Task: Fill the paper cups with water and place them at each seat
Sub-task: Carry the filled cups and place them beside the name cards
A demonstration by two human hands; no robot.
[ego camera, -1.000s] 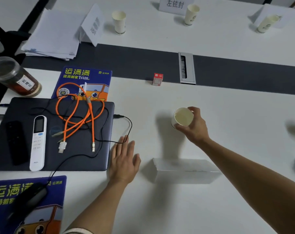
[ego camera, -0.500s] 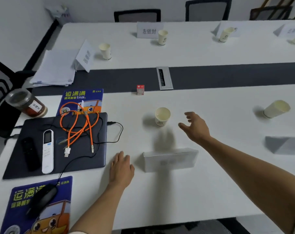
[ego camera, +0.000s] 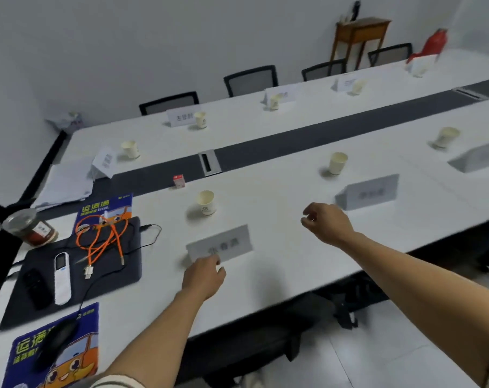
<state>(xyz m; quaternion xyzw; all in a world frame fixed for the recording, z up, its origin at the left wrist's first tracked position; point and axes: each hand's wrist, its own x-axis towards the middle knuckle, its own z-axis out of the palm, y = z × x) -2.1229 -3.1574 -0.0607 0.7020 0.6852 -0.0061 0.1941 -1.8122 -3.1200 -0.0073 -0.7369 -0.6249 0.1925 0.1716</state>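
A paper cup (ego camera: 206, 202) stands upright on the white table (ego camera: 279, 264), behind a grey name card (ego camera: 220, 245). My right hand (ego camera: 325, 223) hovers to the right of that cup, well apart from it, fingers loosely curled and holding nothing. My left hand (ego camera: 204, 275) rests near the table's front edge, just below the name card, empty. Two more cups (ego camera: 337, 163) (ego camera: 447, 137) stand at seats further right. On the far side of the table there are several cups, such as one (ego camera: 200, 119) by a name card.
At the left lie a dark laptop (ego camera: 78, 264) with orange cables (ego camera: 102, 236), a white remote (ego camera: 62, 277), a jar (ego camera: 30, 226), a mouse (ego camera: 55, 343) and paper stacks (ego camera: 65, 182). A small red box (ego camera: 179, 181) sits mid-table. A red thermos (ego camera: 433, 44) stands far right. Chairs line the far side.
My right hand let go of the cup, which now stands on the table, and drew away to the right. The view lifted and swung right. My left hand slid right along the table edge.
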